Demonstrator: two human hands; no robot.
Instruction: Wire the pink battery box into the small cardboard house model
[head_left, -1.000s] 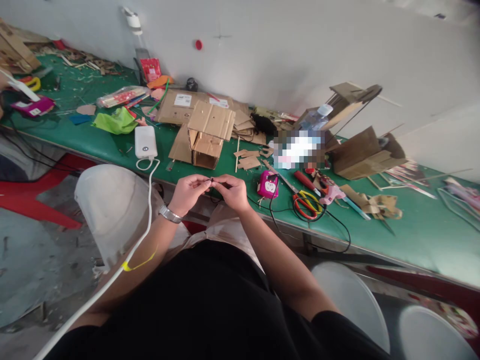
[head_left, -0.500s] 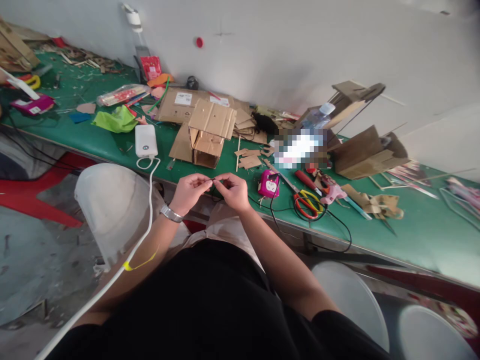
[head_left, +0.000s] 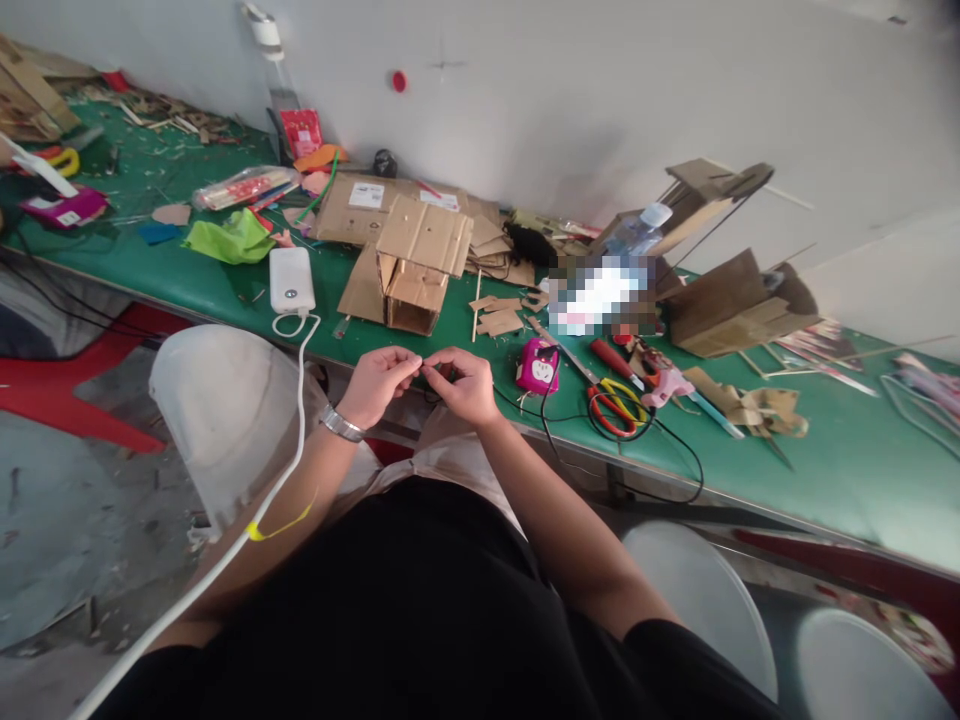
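My left hand (head_left: 377,383) and my right hand (head_left: 466,383) meet at the near edge of the green table (head_left: 810,450). Both pinch a thin black wire (head_left: 525,408) between fingertips held close together. The wire runs right toward a small pink device (head_left: 537,367) and loops past red-and-yellow scissors (head_left: 615,405). A metal watch sits on my left wrist. Just beyond my hands stands a small cardboard house (head_left: 416,265).
A white power bank (head_left: 291,280) lies left of the house, its white cable running down toward me. Cardboard scraps, a pink glue gun (head_left: 664,383), a green cloth (head_left: 229,240) and a water bottle (head_left: 634,232) litter the table. White stools stand beside me.
My fingertips have shifted slightly on the wire and the hands stay together at the same spot. The view has drifted a little.
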